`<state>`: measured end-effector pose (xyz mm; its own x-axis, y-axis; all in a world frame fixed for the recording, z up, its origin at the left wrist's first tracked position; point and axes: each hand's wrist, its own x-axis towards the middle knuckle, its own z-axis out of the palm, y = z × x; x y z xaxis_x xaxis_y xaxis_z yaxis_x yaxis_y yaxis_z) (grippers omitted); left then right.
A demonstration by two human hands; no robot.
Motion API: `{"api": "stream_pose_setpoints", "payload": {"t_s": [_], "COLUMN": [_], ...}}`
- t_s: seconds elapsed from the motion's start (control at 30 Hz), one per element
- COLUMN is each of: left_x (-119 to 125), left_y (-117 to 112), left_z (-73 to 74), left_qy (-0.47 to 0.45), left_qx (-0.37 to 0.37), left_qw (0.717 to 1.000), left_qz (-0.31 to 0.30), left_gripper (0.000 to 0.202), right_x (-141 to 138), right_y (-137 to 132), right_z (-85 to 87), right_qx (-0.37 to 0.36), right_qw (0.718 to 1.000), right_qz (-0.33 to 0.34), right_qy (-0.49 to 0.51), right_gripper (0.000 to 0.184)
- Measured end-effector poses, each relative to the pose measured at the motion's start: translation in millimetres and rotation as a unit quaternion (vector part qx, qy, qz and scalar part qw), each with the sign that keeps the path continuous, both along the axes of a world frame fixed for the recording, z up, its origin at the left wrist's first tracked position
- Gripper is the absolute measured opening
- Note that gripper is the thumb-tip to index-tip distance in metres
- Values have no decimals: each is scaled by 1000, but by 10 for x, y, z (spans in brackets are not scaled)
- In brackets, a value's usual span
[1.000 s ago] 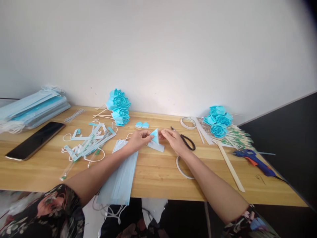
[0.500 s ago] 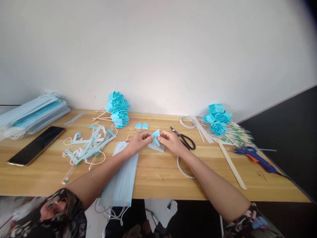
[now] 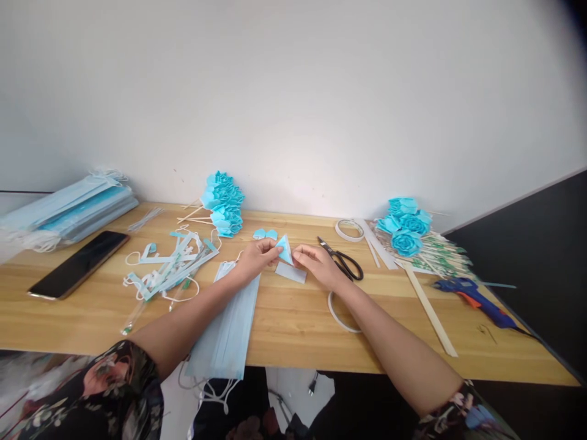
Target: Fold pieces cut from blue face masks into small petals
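Observation:
A small blue piece of mask fabric (image 3: 284, 249), folded to a triangle, is pinched in my left hand (image 3: 260, 258). My right hand (image 3: 316, 263) is closed at the triangle's right corner, its fingertips on the white edge. Below them a pale cut rectangle (image 3: 291, 273) lies on the table. Two blue petal-shaped pieces (image 3: 265, 234) rest just beyond my hands. Under my left forearm is a stack of face masks (image 3: 229, 330), overhanging the front edge. Black-handled scissors (image 3: 347, 264) lie right of my right hand.
Blue fabric roses (image 3: 224, 205) stand back left, more roses (image 3: 406, 226) back right. Cut mask strips (image 3: 177, 263), a phone (image 3: 79, 264) and piled masks (image 3: 73, 208) lie left. Rightward are tape rolls (image 3: 349, 230), a wooden strip (image 3: 431, 310) and a blue glue gun (image 3: 477, 299).
The blue fabric has turned in my fingers and now shows as an upright triangle. My right fingertips have shifted to its lower right corner. The whole view has moved slightly.

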<state>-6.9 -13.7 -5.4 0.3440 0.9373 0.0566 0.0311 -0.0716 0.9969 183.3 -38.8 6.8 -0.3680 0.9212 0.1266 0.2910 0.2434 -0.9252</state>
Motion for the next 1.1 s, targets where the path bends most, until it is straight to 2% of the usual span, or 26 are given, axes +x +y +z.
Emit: {"api": "stream_pose_setpoints", "payload": {"t_s": [0.1, 0.3, 0.43, 0.57, 0.73, 0.9, 1.1], "left_x": [-2, 22, 21, 23, 38, 39, 33], "left_y": [-6, -48, -41, -33, -31, -26, -31], "left_z": [10, 31, 15, -14, -71, -106, -120], "left_qy": [-2, 2, 6, 10, 29, 30, 40], "left_qx": [0, -6, -13, -2, 15, 19, 33], "left_qw": [1000, 1000, 999, 999, 996, 995, 993], "left_qz": [-11, -27, -28, -48, -81, -91, -103], "left_gripper": [40, 38, 38, 37, 34, 32, 32], "right_x": [1, 20, 34, 31, 27, 32, 32], "right_y": [-2, 21, 14, 7, 20, 31, 28], "right_z": [-8, -91, -57, -26, -81, -125, -119], "right_qx": [-8, 7, 4, -4, -18, 14, 20], "right_qw": [1000, 999, 999, 999, 1000, 999, 999], "right_qz": [9, -2, 15, 26, -1, -28, -47], "right_qy": [-5, -46, -44, -20, 16, -7, 12], "right_gripper": [31, 27, 23, 29, 28, 27, 23]}}
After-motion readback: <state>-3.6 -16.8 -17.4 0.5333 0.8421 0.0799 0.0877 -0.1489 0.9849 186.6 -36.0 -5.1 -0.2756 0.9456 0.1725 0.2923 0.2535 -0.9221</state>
